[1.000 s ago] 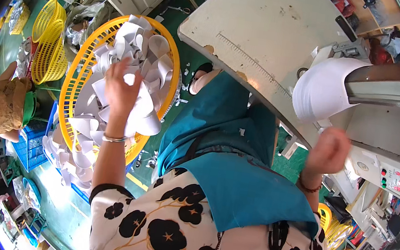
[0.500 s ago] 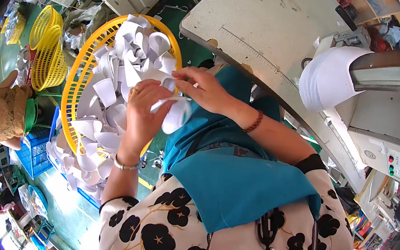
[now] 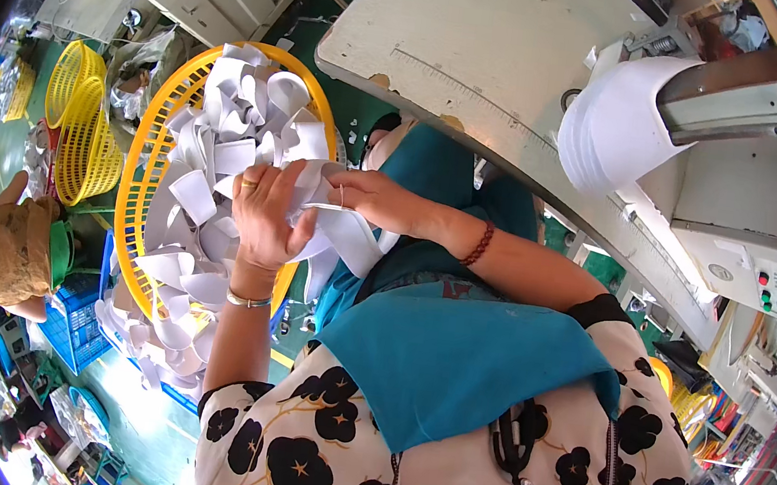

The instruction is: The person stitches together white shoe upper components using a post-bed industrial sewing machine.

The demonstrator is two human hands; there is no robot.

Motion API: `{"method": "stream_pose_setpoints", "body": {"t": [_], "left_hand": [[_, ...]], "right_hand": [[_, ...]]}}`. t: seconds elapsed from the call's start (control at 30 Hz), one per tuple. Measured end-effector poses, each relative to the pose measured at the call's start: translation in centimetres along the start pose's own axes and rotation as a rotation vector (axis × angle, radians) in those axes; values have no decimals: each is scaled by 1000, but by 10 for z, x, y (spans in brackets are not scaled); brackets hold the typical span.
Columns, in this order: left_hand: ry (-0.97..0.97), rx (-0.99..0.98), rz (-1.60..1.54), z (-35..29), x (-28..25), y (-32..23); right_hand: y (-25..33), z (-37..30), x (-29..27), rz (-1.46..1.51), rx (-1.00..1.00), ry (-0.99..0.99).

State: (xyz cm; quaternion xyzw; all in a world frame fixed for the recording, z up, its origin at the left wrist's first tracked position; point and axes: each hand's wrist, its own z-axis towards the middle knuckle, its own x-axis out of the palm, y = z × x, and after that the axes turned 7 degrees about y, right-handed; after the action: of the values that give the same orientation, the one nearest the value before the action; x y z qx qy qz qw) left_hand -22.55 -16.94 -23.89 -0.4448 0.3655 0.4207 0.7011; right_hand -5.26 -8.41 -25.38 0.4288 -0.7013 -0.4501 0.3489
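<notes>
Over the near right rim of a large yellow basket (image 3: 131, 180), both my hands hold curved white sheet pieces (image 3: 347, 240) of thin, flexible material. My left hand (image 3: 266, 213) is closed on the pieces from the left, thumb toward me and fingers bent over them. From the right, my right hand (image 3: 385, 203) pinches their upper edge, its fingers partly hidden. Some of the white sheet hangs down in front of my teal apron (image 3: 471, 359). Loose white pieces (image 3: 214, 158) like these fill the basket in a tangled heap.
A worktable (image 3: 490, 47) with a ruler scale along its edge stands ahead. At right, a machine arm (image 3: 738, 121) carries a stack of white curved pieces (image 3: 605, 138). Blue crates (image 3: 76, 325), yellow baskets (image 3: 90, 143) and another person (image 3: 19, 251) are at left.
My hands have come together, and my right fingers now grip the white pieces. More of the white sheet shows between my hands. The whole view has shifted slightly.
</notes>
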Motion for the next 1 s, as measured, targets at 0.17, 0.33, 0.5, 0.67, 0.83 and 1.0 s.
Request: {"method": "stream_pose_setpoints", "body": {"t": [0.17,0.33,0.5,0.67,0.83,1.0], "left_hand": [[-236,-137,-233,-10,28,17],[-303,-702,-30,-41,40,91],[-30,-696,346,-41,6,111],[-175,-305,150,20,-32,81],[228,-100,-943,81,-49,-51],[485,-79,-1603,123,-58,-114]], "right_hand": [[-20,-11,9,-352,-317,-80],[-23,-42,8,-460,-358,-176],[-12,-61,-14,173,-153,-8],[16,-78,-24,521,-462,54],[61,-103,-35,582,-398,-204],[88,-160,-46,417,-445,-461]]}}
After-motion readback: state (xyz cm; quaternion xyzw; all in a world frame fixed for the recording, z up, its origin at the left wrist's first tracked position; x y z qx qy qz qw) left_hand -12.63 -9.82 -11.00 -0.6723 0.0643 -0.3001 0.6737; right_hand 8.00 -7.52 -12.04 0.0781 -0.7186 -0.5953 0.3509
